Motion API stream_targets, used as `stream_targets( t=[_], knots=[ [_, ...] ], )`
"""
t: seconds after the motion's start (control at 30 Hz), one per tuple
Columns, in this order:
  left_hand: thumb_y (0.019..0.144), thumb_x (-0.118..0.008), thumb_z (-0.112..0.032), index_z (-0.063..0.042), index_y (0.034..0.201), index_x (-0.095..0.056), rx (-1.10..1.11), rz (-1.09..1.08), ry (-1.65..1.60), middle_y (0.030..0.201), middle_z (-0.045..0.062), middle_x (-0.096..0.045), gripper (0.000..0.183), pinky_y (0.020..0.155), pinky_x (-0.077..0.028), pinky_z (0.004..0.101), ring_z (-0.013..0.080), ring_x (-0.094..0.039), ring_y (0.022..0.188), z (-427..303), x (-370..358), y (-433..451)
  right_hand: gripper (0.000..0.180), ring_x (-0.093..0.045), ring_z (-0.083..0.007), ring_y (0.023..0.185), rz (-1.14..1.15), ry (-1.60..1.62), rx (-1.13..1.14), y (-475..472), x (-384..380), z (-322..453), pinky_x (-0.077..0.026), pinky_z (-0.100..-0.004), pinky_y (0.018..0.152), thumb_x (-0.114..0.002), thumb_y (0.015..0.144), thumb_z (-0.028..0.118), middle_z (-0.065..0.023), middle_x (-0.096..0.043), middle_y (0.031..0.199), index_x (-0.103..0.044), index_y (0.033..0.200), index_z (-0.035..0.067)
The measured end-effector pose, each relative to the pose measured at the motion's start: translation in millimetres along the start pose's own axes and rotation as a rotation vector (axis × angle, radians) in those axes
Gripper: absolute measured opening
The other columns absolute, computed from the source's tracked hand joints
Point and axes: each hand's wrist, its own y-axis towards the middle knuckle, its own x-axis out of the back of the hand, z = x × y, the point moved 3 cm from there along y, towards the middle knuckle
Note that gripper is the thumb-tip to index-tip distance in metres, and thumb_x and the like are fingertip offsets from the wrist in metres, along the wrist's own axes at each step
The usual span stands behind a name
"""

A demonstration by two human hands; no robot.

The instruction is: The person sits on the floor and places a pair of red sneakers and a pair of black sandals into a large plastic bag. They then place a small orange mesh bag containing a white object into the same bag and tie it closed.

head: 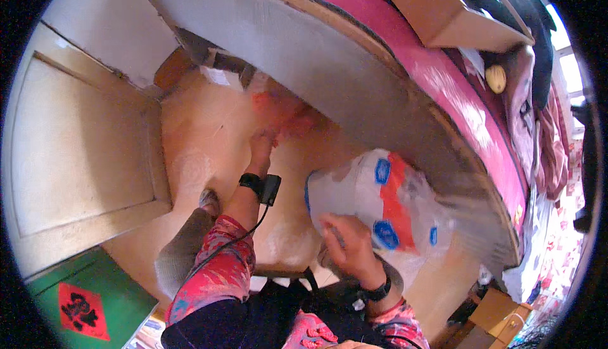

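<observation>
My left hand (264, 145) reaches forward, low over the floor. Its fingers are at a blurred red bundle (285, 109), perhaps plastic or mesh, beside the pale side panel of the bed; blur hides whether they grip it. In front of my right knee stands a large white bag (346, 183) with a red band and blue printed patches, its blue-edged side toward the left. Over the bag's near side is my right hand (350, 244), fingers curled. I cannot tell whether it touches the bag or holds anything.
The bed's pink edge (441, 78) curves along the far and right side, with an open cardboard box (456, 26) on it. A pale door or cabinet panel (90, 145) stands left, above a green surface (109, 287). Another cardboard box (496, 313) is lower right. A cable (228, 244) trails along my left sleeve.
</observation>
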Motion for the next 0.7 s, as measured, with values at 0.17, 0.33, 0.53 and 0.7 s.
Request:
stream_targets(
  t=[0.17, 0.33, 0.53, 0.7],
  knots=[
    [0.090, -0.058, -0.008, -0.003, 0.098, -0.065, -0.010, -0.042, -0.105, 0.089, 0.006, -0.066, 0.013, 0.068, -0.049, 0.0297, 0.0147, -0.059, 0.076, -33.1, 33.4, -59.0, 0.026, -0.066, -0.0361, 0.086, -0.073, 0.008, 0.062, -8.4, -8.0, 3.5, -0.053, -0.0431, 0.075, -0.063, 0.087, 0.010, -0.0176, -0.068, 0.098, -0.063, 0.112, 0.003],
    [0.088, -0.059, -0.006, -0.004, 0.092, -0.063, 0.045, 0.216, -0.064, 0.085, 0.005, -0.065, 0.006, 0.072, -0.052, 0.0304, 0.0161, -0.062, 0.079, -102.9, 67.0, -157.7, 0.026, -0.067, -0.0339, 0.090, -0.030, 0.102, -0.093, -14.2, -12.3, 7.0, -0.053, -0.0385, 0.077, -0.063, 0.088, 0.010, -0.0194, -0.067, 0.099, -0.064, 0.113, 0.003],
    [0.090, -0.058, -0.009, -0.003, 0.090, -0.063, 0.000, 0.412, -0.101, 0.082, 0.002, -0.066, 0.008, 0.072, -0.051, 0.0255, 0.0114, -0.062, 0.075, -191.7, 63.6, -282.3, 0.040, -0.065, -0.0334, 0.097, 0.133, 0.227, 0.070, -19.1, -44.1, 37.9, -0.053, -0.0388, 0.084, -0.066, 0.087, 0.016, -0.0172, -0.062, 0.122, -0.060, 0.126, 0.008],
    [0.093, -0.058, -0.009, -0.003, 0.092, -0.066, -0.048, 0.580, 0.028, 0.088, 0.003, -0.068, 0.010, 0.076, -0.050, 0.0242, 0.0093, -0.062, 0.081, -221.2, 46.3, -322.8, 0.041, -0.057, -0.0350, 0.113, 0.006, 0.256, 0.323, -23.6, -54.1, 53.9, -0.046, -0.0391, 0.098, -0.066, 0.087, 0.015, -0.0154, -0.058, 0.129, -0.059, 0.127, 0.010]
  ],
)
